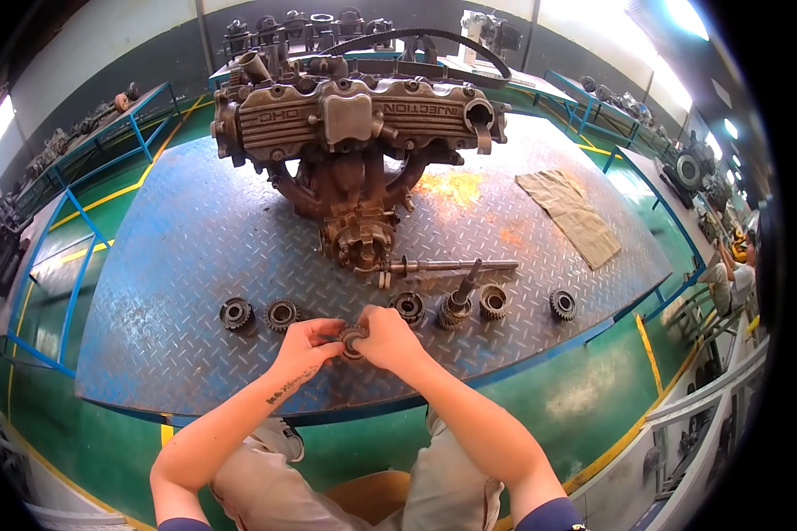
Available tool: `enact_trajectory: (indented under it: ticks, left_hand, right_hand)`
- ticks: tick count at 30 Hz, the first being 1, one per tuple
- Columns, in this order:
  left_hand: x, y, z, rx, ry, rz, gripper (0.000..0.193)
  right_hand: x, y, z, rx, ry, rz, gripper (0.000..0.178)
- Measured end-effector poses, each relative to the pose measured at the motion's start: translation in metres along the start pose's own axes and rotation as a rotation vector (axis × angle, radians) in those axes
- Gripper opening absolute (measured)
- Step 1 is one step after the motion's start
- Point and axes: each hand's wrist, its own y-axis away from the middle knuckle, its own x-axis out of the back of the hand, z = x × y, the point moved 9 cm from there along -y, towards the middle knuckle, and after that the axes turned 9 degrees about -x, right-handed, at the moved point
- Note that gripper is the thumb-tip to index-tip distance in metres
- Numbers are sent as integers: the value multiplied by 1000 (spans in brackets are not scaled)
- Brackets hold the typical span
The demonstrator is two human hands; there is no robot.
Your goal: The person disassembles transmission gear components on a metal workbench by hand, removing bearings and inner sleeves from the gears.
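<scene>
Near the front edge of the metal-plate table, a toothed gear (354,342) is gripped between my two hands. My left hand (308,345) pinches it from the left with thumb and fingers. Over its right side bends my right hand (388,338), its fingers closed on the rim and hiding part of it. Left of my hands stand a dark gear (236,314) and another gear (282,315). To the right are a gear ring (408,306), a gear with an upright shaft (454,310), a brownish gear (493,302) and a small dark gear (562,305).
A large rusty engine (354,133) fills the table's far middle. A long metal shaft (456,265) lies in front of it. A tan cloth (571,217) rests at the right on the tread-plate table (177,239). Someone in light clothing (733,279) is at the far right.
</scene>
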Motion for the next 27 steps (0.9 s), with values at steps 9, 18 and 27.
enact_trajectory:
  ticks: [9,18,27]
  left_hand:
    - [12,2,-12,152,301,80,37]
    - [39,-5,0,30,550,60,38]
    - [41,0,-9,-9,588,-16,41]
  right_hand:
    - [10,-4,-7,100,-165,-34,39]
    - [1,-15,-1,237,-375,-68,31]
    - [-4,-11,-9,297,-446,-220,49]
